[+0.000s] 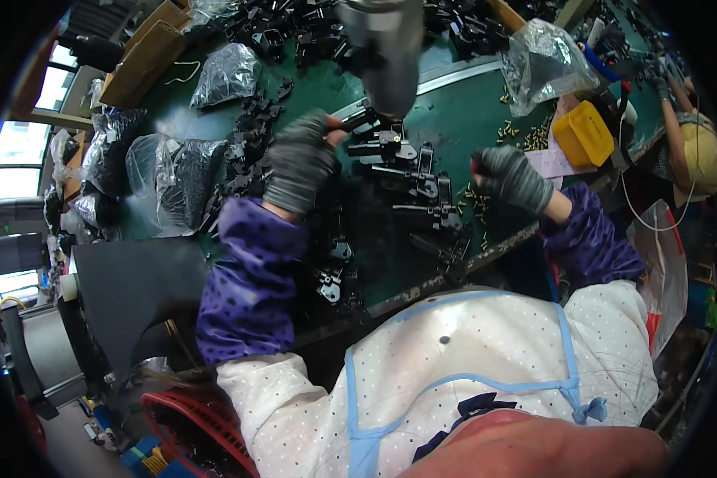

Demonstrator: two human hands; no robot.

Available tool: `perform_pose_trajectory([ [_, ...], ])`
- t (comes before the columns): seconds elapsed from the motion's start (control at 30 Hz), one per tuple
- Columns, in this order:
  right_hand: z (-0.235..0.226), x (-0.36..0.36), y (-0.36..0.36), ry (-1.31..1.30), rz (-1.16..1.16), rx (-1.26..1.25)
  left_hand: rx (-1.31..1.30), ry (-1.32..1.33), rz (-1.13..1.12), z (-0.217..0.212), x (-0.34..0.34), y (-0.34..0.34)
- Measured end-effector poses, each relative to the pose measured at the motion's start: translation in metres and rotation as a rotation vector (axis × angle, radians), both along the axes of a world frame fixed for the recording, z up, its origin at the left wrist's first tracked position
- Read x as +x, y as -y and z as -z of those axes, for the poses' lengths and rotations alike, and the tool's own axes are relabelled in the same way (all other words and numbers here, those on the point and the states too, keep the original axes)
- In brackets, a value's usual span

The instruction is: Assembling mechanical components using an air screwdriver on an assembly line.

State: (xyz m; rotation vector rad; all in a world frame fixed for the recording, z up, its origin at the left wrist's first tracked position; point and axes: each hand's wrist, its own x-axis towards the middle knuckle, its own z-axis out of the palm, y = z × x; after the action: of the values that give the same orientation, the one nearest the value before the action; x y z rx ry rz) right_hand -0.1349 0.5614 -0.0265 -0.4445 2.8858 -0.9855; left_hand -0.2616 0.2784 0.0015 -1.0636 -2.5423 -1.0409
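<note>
— Left hand (298, 162), grey-gloved: fingers closed around a small black plastic part (357, 121), held just under the tip of the hanging power screwdriver (382, 56).

— And the right?

— Right hand (511, 177), gloved the same, curled into a loose fist above the tabletop (462, 111); fingers bent inward, but impossible to tell whether anything sits inside. Just beside it, a scatter of small brass screws (525, 137).

— Between the hands?

— A row of black plastic parts (418, 187) laid out on the green tabletop, roughly six or seven, running from under the screwdriver toward the near edge. More of the same near the left sleeve (334, 275), perhaps three or four. No way of telling from here which already carry screws.

— How far along, then?

— By judgement, somewhere mid-batch: one part under the tool, a row at hand, and a large loose heap of black parts (287, 32) at the far side untouched. Much left, by the look of it.

— Farther out?

— Left: four or five clear plastic bags of dark parts (179, 179), plus two cardboard boxes (147, 52) far left. Right: one clear bag (545, 64), one yellow tray (585, 131). Far right, another person's gloved arm (673, 103). Near left, below the tabletop, one red basket (195, 422).
</note>
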Motion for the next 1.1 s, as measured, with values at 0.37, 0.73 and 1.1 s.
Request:
perform_pose_trajectory([
  [0.37,-0.004,-0.027,0.021,0.434,0.041,-0.732,0.035,-0.312,0.126,0.021,0.059,-0.042],
  [0.73,-0.002,-0.031,0.048,0.527,0.059,-0.743,0.107,-0.041,0.214,0.046,0.061,-0.041],
  [1.1,-0.009,-0.051,0.051,-0.038,0.075,-0.427,0.144,0.153,0.292,0.048,0.056,-0.029],
])
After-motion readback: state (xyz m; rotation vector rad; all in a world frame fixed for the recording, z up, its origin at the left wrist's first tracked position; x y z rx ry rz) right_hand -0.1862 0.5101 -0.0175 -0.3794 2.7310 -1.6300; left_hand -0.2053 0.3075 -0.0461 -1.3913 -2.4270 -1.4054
